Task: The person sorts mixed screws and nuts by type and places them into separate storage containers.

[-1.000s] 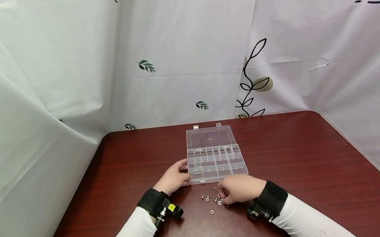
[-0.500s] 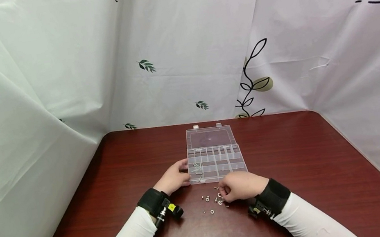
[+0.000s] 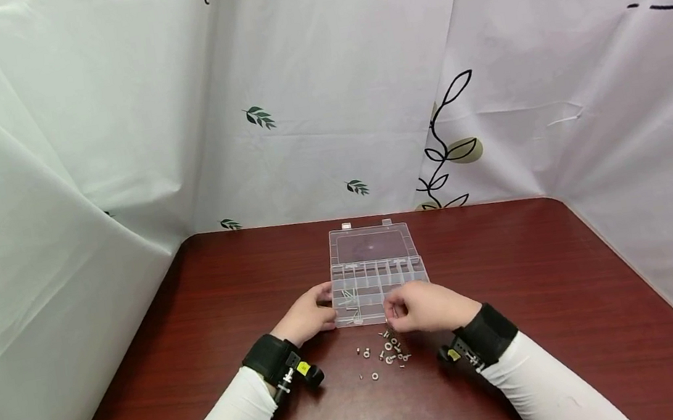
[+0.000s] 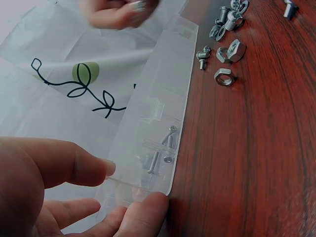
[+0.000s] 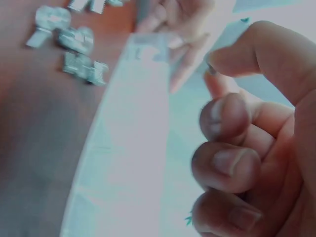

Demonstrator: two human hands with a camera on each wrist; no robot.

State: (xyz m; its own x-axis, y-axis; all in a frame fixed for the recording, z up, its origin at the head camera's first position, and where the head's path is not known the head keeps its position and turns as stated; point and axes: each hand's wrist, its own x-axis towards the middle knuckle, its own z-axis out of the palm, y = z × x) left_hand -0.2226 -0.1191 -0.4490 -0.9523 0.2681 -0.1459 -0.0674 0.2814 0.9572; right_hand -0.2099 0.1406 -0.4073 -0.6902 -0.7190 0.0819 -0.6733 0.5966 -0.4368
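Observation:
A clear plastic compartment box (image 3: 371,312) lies with its lid (image 3: 371,243) folded back. Long screws (image 3: 348,298) rest in its left-hand compartments. My left hand (image 3: 304,316) holds the box's left end, with fingertips on its side and near corner in the left wrist view. Above the box's front part, my right hand (image 3: 432,305) pinches a tiny metal piece (image 5: 212,69) between thumb and forefinger; its kind is too blurred to tell. Loose short bolts (image 4: 230,19), nuts (image 4: 224,77) and washers lie on the table in front of the box.
The dark red wooden table (image 3: 240,269) extends around the box on both sides. A printed white cloth (image 3: 318,95) hangs behind it and along the sides. One nut (image 3: 375,376) lies nearer to me than the main pile.
My right hand has risen from the loose hardware and moved forward over the box's front compartments, uncovering more of the pile. The left hand has stayed at the box's left end.

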